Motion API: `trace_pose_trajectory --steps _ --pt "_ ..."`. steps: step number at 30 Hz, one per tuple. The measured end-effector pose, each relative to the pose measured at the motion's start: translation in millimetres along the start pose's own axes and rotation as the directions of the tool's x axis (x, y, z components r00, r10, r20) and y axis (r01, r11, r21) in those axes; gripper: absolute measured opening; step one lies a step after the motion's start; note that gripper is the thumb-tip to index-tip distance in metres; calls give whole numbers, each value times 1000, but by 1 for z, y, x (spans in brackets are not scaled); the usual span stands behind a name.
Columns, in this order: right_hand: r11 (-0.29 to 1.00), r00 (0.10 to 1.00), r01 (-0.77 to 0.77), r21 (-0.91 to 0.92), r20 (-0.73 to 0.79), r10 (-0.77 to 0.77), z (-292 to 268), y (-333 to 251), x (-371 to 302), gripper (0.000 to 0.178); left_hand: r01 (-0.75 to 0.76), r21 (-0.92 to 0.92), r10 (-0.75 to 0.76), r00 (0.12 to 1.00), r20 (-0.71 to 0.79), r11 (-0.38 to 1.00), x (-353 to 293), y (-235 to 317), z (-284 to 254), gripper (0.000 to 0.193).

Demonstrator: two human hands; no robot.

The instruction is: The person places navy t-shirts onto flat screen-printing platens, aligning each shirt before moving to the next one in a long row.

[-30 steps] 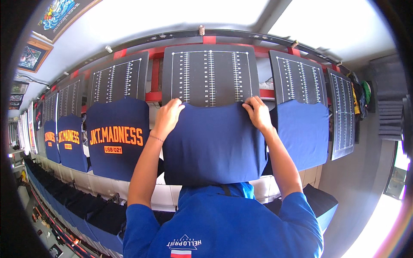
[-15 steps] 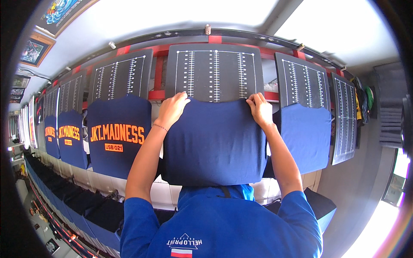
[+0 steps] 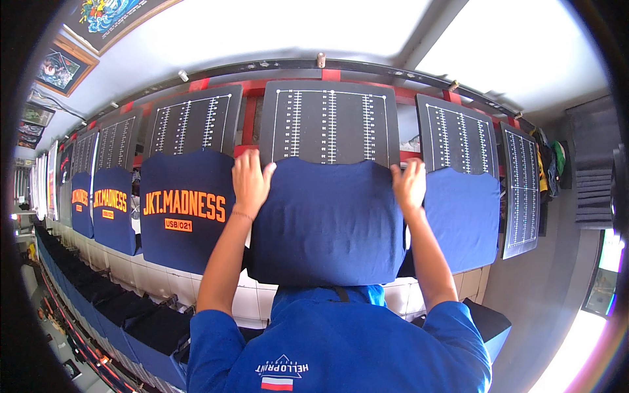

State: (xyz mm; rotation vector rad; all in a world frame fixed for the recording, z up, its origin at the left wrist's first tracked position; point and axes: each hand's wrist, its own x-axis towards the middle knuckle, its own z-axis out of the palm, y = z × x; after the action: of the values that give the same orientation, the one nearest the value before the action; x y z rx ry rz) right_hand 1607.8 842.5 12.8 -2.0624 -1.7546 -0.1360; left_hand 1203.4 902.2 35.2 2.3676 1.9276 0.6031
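A plain navy T-shirt (image 3: 327, 226) is stretched over the lower part of a black printing board (image 3: 311, 124) marked with white ruled lines. Its neckline curves across the board, and light wrinkles run over the cloth. At the shirt's upper left corner is my left hand (image 3: 252, 182), fingers stretched upward and thumb apart. My right hand (image 3: 410, 187) is at the opposite side edge, its fingers extended too. Neither hand pinches the cloth; whether the palms touch the sides is hard to see.
To the left, a navy shirt with orange lettering (image 3: 183, 239) covers a neighbouring board, with more beyond it. A plain navy shirt (image 3: 462, 219) lies on the board at right. Red framing (image 3: 249, 118) supports the boards. Dark cloth (image 3: 154, 331) hangs in a row at lower left.
Both hands have let go of the shirt's neckline corners and moved outward and slightly down to its side edges, fingers opening. The view has tilted slightly, so the boards appear lower.
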Motion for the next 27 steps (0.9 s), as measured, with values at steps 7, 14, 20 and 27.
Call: trace_pose_trajectory --steps 7,14,20,27 --pt "887 798 372 271 395 -456 17 -227 -64 86 214 -273 -229 973 -22 938 -95 1 -4 57" --pt "890 831 405 211 322 -454 24 -205 -33 81 435 -317 -451 892 23 843 -203 -12 -103 44" --pt "993 898 -11 -121 436 63 -48 -45 -36 82 775 -287 -820 566 -79 563 -339 -114 -156 48" --pt "960 973 -38 -278 210 99 28 -134 -69 85 635 -467 -772 605 -195 616 -261 -299 -174 51"
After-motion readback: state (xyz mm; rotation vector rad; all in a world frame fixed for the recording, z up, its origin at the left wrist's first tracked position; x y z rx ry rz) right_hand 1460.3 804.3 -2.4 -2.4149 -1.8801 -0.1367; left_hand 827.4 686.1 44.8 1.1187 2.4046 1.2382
